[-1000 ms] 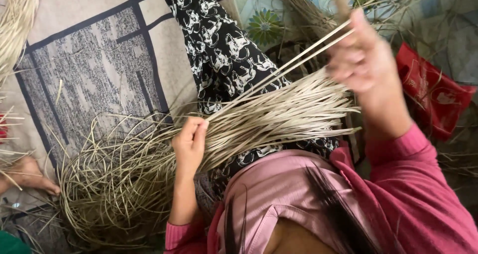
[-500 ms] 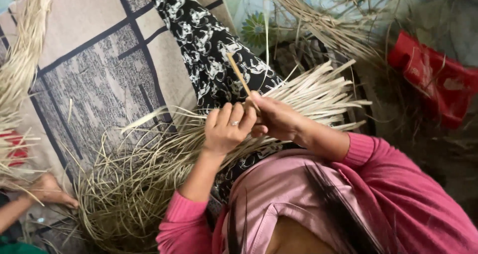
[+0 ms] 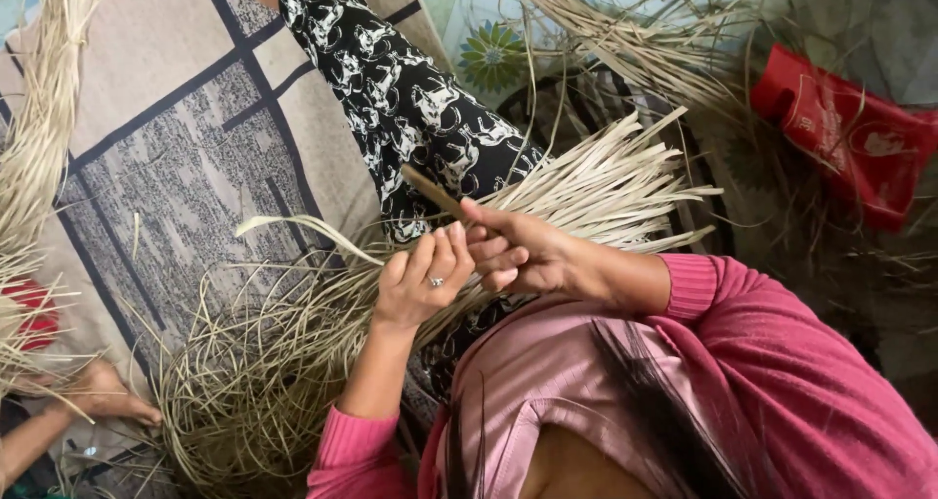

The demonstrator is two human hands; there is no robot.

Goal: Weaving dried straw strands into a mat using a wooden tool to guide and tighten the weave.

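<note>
My left hand [image 3: 422,282], with a ring on one finger, pinches a pale flat reed strip [image 3: 303,230] that curves off to the left. My right hand [image 3: 518,250] meets it at the fingertips and grips a thin brown stick [image 3: 433,190] pointing up and left. Both hands hover over a thick bundle of pale reed strips [image 3: 606,181] lying across my lap, above my leg in black-and-white patterned trousers [image 3: 391,98]. The strips' loose ends fan into a tangle [image 3: 254,382] on the floor at lower left.
A grey and beige patterned mat [image 3: 166,157] covers the floor. More reed bundles lie at the left edge [image 3: 39,137] and top right [image 3: 625,40]. A red bag [image 3: 845,132] sits at right. Another person's hand [image 3: 107,396] rests at lower left.
My right hand came down from the upper right, where it pulled long strips, to meet my left hand at the bundle. It now holds the stick; my left hand lifted a single strip.
</note>
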